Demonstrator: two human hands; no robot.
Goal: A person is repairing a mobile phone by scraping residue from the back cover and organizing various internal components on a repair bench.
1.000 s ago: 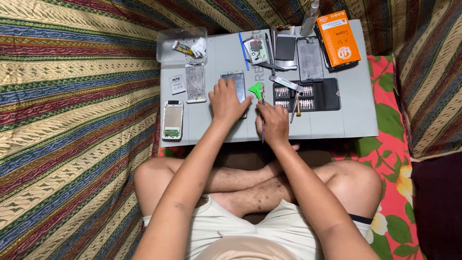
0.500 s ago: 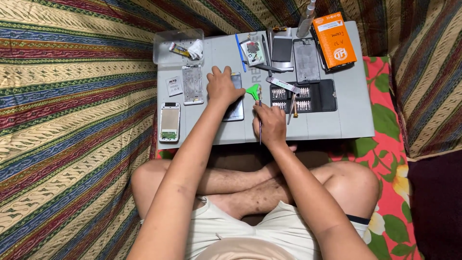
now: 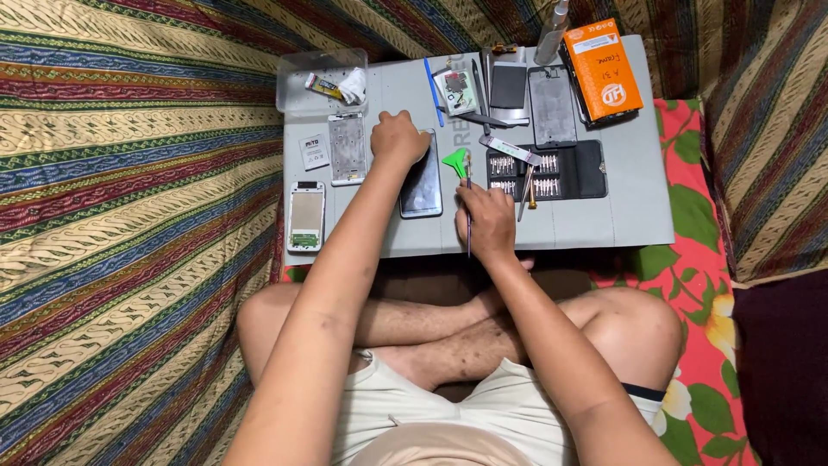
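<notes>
A dark phone (image 3: 422,188) lies flat on the grey low table (image 3: 604,226). My left hand (image 3: 398,138) rests over the phone's far end with its fingers curled on it. My right hand (image 3: 488,221) sits just right of the phone and pinches a thin dark rod-like tool (image 3: 468,244), which points along the table toward me. A green triangular pick (image 3: 454,160) lies between the phone and my right hand's fingertips.
A black case of screwdriver bits (image 3: 552,173) lies open to the right. An orange box (image 3: 604,73), phone panels (image 3: 552,105) and a bottle (image 3: 552,34) are at the back. A clear tray (image 3: 302,95), a white phone frame (image 3: 348,148) and an opened phone (image 3: 306,216) are on the left. My crossed legs are under the table's front edge.
My left hand slid from the middle of the dark phone to its far end, uncovering most of the screen. My right hand kept its place with the tool.
</notes>
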